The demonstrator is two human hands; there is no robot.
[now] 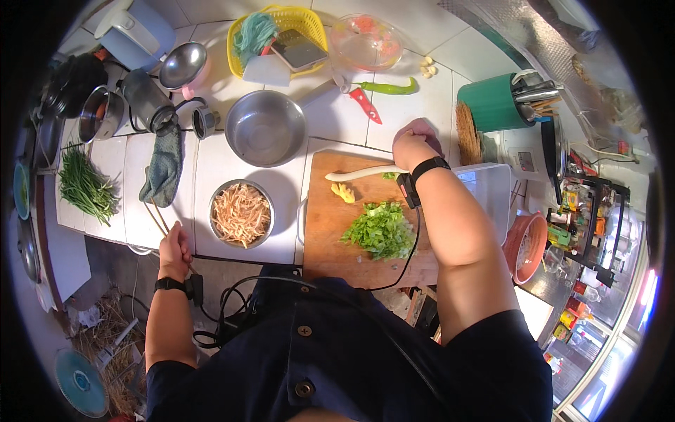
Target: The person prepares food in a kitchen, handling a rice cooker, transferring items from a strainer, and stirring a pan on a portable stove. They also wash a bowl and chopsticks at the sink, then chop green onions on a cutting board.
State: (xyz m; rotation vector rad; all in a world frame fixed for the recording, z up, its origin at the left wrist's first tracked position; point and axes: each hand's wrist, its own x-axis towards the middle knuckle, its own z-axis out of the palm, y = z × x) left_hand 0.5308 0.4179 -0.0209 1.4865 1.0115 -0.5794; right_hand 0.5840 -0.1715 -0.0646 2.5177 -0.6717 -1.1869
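Note:
My left hand [175, 247] holds a pair of wooden chopsticks [158, 217] at the counter's front edge, their tips near a dark grey-green cloth [163, 169]. My right hand [412, 151] is closed on a mauve cloth-like item [430, 132] beyond the cutting board's far right corner; my fingers are partly hidden. On the wooden cutting board [321, 232] lie chopped leafy greens [381, 231], a piece of ginger [343, 192] and a long pale curved item [364, 171]. Between my hands stands a metal bowl [273, 216] of pale brown shreds [240, 211].
A metal saucepan [266, 129] stands behind the bowl. Farther back are a yellow basket [234, 39], a red-sheathed knife [365, 105], a green chilli [390, 86] and garlic cloves [428, 66]. A clear plastic container [493, 195] sits by my right arm. Green chives [87, 182] lie left.

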